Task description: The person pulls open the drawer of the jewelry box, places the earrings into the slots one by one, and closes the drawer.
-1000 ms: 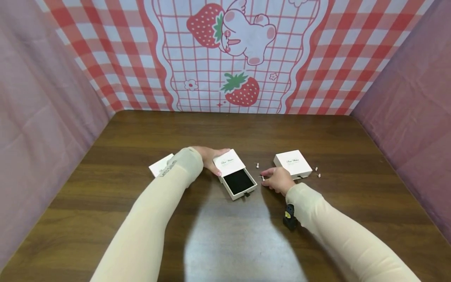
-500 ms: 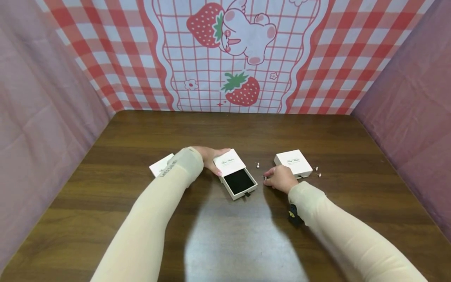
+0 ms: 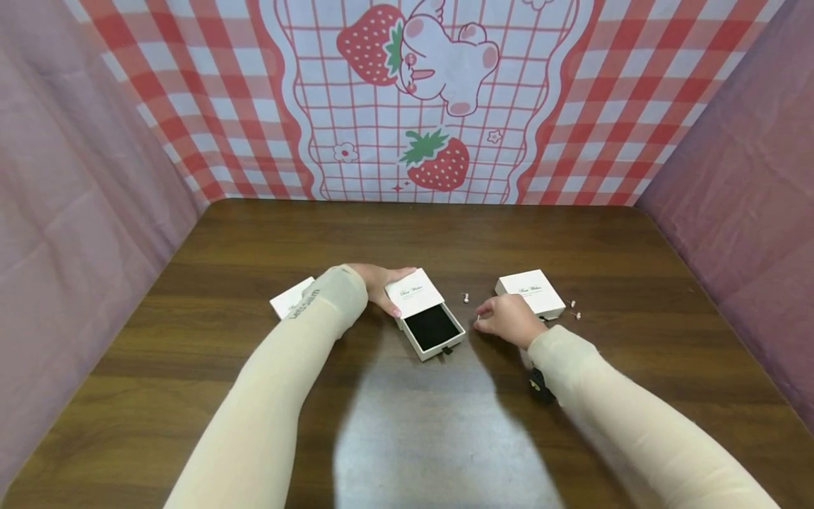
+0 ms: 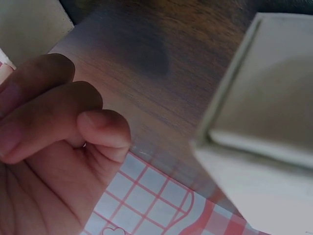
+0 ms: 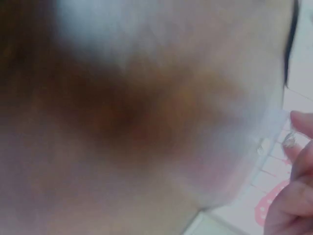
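My left hand (image 3: 378,284) grips the sleeve of a white drawer-style jewelry box (image 3: 416,293) by its sides. The box's tray (image 3: 456,338) is slid partly out toward me and shows a black pad (image 3: 432,328). To the right of the tray, my right hand (image 3: 510,321) pinches a small white earring (image 3: 478,318) between thumb and fingertips, just above the table. In the right wrist view a silvery bit of that earring (image 5: 289,140) shows between the fingers. Another small earring (image 3: 466,298) lies between the box and my right hand.
A second white box (image 3: 533,291), shut, sits behind my right hand, with two small earrings (image 3: 575,309) to its right. A third white box (image 3: 291,297) lies partly behind my left sleeve. A checked cloth (image 3: 242,106) hangs at the table's back edge.
My right hand has shifted slightly right, away from the tray, and turned a little, with the earring still pinched. My left hand and the box have not moved.
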Demonstrator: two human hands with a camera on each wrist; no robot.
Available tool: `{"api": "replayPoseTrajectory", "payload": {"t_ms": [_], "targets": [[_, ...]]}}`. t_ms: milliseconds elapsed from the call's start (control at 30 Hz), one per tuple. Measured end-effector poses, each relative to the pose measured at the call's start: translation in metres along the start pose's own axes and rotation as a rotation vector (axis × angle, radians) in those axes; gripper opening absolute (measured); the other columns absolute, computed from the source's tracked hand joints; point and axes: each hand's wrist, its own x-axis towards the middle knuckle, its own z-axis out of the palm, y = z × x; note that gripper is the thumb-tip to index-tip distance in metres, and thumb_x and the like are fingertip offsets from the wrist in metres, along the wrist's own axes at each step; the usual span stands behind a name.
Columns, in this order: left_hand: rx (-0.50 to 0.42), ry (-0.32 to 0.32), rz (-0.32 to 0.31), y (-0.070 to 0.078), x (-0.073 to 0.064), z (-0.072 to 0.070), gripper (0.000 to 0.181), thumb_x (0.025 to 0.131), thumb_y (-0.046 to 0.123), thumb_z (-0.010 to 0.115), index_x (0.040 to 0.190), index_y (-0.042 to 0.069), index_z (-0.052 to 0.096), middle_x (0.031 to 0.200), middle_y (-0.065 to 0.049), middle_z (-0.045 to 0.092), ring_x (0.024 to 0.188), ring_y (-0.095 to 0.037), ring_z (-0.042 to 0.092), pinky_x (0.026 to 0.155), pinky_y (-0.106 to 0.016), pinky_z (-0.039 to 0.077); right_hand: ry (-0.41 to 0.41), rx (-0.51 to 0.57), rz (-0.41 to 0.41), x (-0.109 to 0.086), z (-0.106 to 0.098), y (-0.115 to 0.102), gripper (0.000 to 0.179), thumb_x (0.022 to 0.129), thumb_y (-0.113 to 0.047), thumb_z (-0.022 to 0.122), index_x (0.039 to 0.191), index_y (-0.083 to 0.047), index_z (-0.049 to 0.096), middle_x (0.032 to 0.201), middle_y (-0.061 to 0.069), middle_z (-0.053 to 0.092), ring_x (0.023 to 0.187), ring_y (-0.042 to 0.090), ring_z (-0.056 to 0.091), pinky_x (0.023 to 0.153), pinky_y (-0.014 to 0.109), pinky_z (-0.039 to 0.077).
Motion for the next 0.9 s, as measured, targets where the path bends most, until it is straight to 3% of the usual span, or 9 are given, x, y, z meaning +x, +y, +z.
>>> {"api": "replayPoseTrajectory", "payload": {"t_ms": [133,267,400,633,900], "targets": [[-0.013,0.007,-0.011,0.000,-0.002,0.000,0.098,0.085,0.038,0.072,0.156,0.019,0.007,0.156,-0.009,0.025,0.139,-0.023,0.028,0.111,-0.034,0.023,-0.020,0.063,-0.145,0.000,-0.011,0.003,0.017,0.076,-0.007,0.073,0.088,0.005,0.073,0.071,0.006,0.070,0.056,0.006,0.050,0.055,0.027,0.045],[-0.016,0.010,-0.005,0.000,-0.003,0.000,0.097,0.085,0.038,0.072,0.156,0.019,0.008,0.156,-0.009,0.025,0.139,-0.023,0.029,0.111,-0.034,0.023,-0.077,0.103,-0.232,-0.001,-0.021,0.008,0.015,0.076,-0.005,0.073,0.088,0.003,0.073,0.060,-0.005,0.061,0.053,-0.003,0.040,0.050,0.022,0.038],[-0.015,0.012,0.011,-0.001,-0.002,0.000,0.096,0.086,0.037,0.071,0.155,0.017,0.008,0.155,-0.011,0.026,0.138,-0.023,0.030,0.111,-0.033,0.023,-0.117,0.139,-0.243,-0.002,-0.028,0.008,0.015,0.075,-0.006,0.074,0.087,0.002,0.073,0.055,-0.013,0.049,0.052,-0.004,0.039,0.049,0.021,0.035],[-0.012,0.013,0.008,-0.002,-0.002,-0.001,0.096,0.086,0.035,0.072,0.155,0.017,0.008,0.156,-0.010,0.025,0.139,-0.023,0.028,0.112,-0.033,0.022,-0.152,0.188,-0.289,-0.001,-0.033,0.001,0.015,0.075,-0.006,0.075,0.087,0.003,0.072,0.057,-0.011,0.053,0.053,-0.005,0.042,0.050,0.021,0.038],[-0.026,0.011,0.030,-0.001,-0.001,0.000,0.096,0.086,0.033,0.073,0.155,0.014,0.009,0.156,-0.010,0.025,0.140,-0.023,0.027,0.112,-0.030,0.021,-0.152,0.236,-0.266,-0.002,-0.038,-0.001,0.015,0.074,-0.007,0.078,0.084,0.002,0.072,0.057,-0.012,0.054,0.053,-0.004,0.043,0.048,0.020,0.035]]}}
